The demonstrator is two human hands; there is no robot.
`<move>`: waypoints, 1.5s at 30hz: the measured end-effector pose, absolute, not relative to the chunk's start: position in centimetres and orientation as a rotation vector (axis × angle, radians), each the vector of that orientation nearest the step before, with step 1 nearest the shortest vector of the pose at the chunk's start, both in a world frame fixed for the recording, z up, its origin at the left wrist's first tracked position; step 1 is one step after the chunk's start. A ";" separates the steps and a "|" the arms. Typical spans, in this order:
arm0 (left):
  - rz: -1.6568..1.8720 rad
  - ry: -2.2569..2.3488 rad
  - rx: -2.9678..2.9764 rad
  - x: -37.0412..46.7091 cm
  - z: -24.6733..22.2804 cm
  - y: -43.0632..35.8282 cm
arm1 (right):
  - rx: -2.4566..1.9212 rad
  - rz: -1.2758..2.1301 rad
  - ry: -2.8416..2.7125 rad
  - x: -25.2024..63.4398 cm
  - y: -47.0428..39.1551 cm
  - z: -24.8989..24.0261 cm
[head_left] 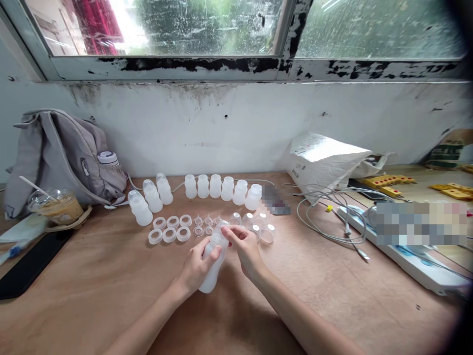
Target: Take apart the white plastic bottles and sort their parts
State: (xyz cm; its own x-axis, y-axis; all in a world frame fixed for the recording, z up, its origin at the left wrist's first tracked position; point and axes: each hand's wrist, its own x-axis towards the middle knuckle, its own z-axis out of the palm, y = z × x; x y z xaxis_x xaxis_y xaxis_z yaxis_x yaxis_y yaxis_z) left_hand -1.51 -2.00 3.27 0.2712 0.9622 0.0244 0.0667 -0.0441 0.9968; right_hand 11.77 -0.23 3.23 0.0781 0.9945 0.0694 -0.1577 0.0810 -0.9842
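Note:
A frosted white bottle point(210, 277) is held tilted above the front of the table, its clear upper part pointing up and away. My left hand point(198, 261) wraps round the bottle's middle, thumb on its near side. The fingers of my right hand point(244, 246) are pinched at the bottle's top, where small details are hard to make out. Just beyond my hands lie clear rings point(169, 234), clear nipples point(198, 220) and clear caps point(266, 235). Behind them several open bottles point(215, 187) stand in a row; three capped bottles point(152, 196) stand to the left.
At the left are a grey backpack point(59, 153), an iced drink cup point(61, 209) and a black phone-like slab point(35, 264). A white bag point(321, 162), coiled cables point(314, 222) and a power strip point(406, 264) occupy the right. The wall and window point(207, 29) rise behind the table point(129, 296).

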 end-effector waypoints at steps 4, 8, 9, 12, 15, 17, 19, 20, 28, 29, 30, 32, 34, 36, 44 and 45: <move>0.915 0.928 1.255 -1.7 2.7 -2.1 | -1.008 1.138 -1.011 12.8 0.7 3.1; 0.865 0.883 0.959 -1.7 1.8 -2.3 | -0.980 1.048 -0.986 14.6 1.8 3.0; 0.879 0.903 0.910 -1.7 1.7 -2.3 | -0.988 1.021 -1.000 14.9 1.9 3.0; 0.937 0.952 0.804 -1.8 1.6 -1.9 | -1.012 0.959 -1.073 15.2 1.9 2.9; 0.944 0.978 0.724 -2.0 1.9 -1.4 | -1.024 0.897 -1.170 14.8 1.6 2.8; 0.945 0.957 0.685 -2.2 2.0 -1.1 | -1.037 0.825 -1.233 14.7 1.2 2.7; 0.956 0.902 0.663 -2.4 1.9 -0.8 | -1.072 0.752 -1.292 14.9 0.6 2.5; 0.965 0.875 0.659 -2.5 1.7 -0.7 | -1.108 0.720 -1.318 15.2 0.2 2.4; 1.031 0.850 0.664 -2.8 1.1 -0.4 | -1.660 0.373 -1.453 21.1 -3.6 1.4; 1.035 0.851 0.666 -2.8 1.1 -0.4 | -1.703 0.328 -1.453 21.8 -3.9 1.3; 1.036 0.849 0.671 -2.8 1.0 -0.4 | -1.743 0.285 -1.452 22.4 -4.0 1.2; 1.034 0.837 0.680 -2.9 0.9 -0.4 | -1.794 0.248 -1.468 23.1 -4.0 0.9; 1.021 0.823 0.685 -3.0 0.8 -0.3 | -1.829 0.254 -1.486 23.5 -3.7 0.6; 0.998 0.814 0.685 -3.1 0.9 -0.3 | -1.862 0.276 -1.501 23.6 -3.4 0.3; 0.989 0.817 0.651 -3.3 1.4 -0.1 | -1.880 0.059 -1.609 23.0 -3.0 0.5; 0.992 0.809 0.657 -3.2 1.3 -0.1 | -1.811 -0.037 -1.615 22.5 -3.0 0.9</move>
